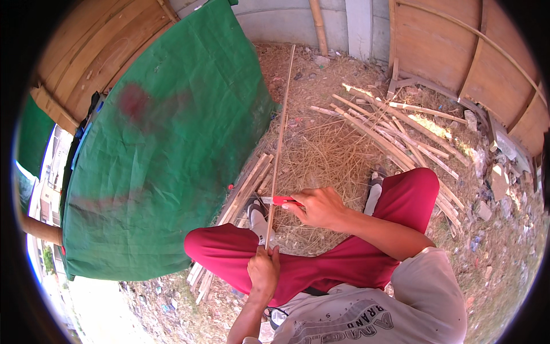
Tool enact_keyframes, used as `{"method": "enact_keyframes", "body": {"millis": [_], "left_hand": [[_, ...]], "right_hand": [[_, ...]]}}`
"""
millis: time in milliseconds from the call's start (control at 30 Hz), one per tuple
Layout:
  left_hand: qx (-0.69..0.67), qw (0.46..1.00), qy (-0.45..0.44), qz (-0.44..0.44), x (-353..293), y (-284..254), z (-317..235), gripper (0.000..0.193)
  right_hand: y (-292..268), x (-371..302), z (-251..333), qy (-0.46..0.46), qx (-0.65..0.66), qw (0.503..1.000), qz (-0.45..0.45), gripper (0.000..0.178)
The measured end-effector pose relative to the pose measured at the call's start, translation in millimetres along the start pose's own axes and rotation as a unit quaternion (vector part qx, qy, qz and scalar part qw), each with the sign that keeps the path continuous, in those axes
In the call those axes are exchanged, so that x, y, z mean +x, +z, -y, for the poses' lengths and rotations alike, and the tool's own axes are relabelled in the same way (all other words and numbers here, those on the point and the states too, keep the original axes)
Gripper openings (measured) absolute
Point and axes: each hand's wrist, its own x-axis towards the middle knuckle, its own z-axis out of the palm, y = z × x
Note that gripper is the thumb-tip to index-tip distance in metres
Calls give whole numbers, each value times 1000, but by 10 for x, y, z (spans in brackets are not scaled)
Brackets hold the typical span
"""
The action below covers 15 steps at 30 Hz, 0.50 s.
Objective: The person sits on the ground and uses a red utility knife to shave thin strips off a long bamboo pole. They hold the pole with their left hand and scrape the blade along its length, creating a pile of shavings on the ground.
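Note:
My left hand (pixel 264 270) is closed round the near end of a long, thin bamboo strip (pixel 283 120). The strip slants up and away from me, past my shoe, toward the far wall. In my right hand (pixel 321 207) is a red-handled knife (pixel 282 200), gripped with the thumb along the handle. Its blade points left and crosses the strip a little beyond my left hand. Whether the edge bites into the bamboo cannot be made out.
Split bamboo strips lie in a loose pile (pixel 395 129) at the right, with more strips (pixel 246 186) at the left. Shavings (pixel 326 155) cover the ground between my feet. A green tarp (pixel 160 149) hangs close on the left; wooden panels (pixel 447 46) stand at the far right.

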Motion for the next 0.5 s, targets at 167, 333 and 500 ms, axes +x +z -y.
{"method": "enact_keyframes", "body": {"millis": [167, 333, 500], "left_hand": [[4, 1000, -4, 16, -75, -42, 28, 30], [31, 999, 29, 17, -136, -47, 130, 29], [8, 995, 9, 95, -542, -179, 255, 31]], "right_hand": [[34, 45, -78, -4, -19, 1000, 2, 40], [111, 87, -134, 29, -13, 999, -27, 40], [-319, 434, -565, 188, -31, 980, 61, 39]]}}
